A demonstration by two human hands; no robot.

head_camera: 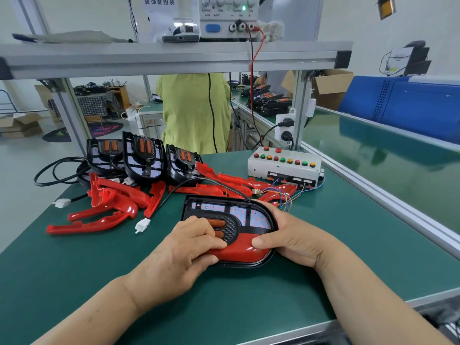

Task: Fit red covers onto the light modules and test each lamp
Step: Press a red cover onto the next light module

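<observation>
Head view: red cover only partly seated, a skewed fit was possible

Head camera: the light module (225, 212) was laid flat on the green mat (311, 282), near the front edge, and a red cover (240, 250) was placed over its near side. The far part, with the white board, was not covered. The left hand (185, 250) was curled over the left end of the cover, which was pinched between fingers and thumb. The right hand (288, 236) was wrapped round the rounded end of the module, and its thumb was pressed on the cover.

It was judged that the cover could be clipped in crooked if one end was pushed down more than the other, and a tab could then be strained or broken. The amber lenses (217, 227) lay partly under the left fingers, so they could be smeared or pressed.

A white connector (142, 224) lay loose on the mat, well apart from the button box (283, 163). If it belonged to this module, which could not be told surely, the test could be missed. The loose covers (104, 207) lay near and could be caught by the cable.
</observation>
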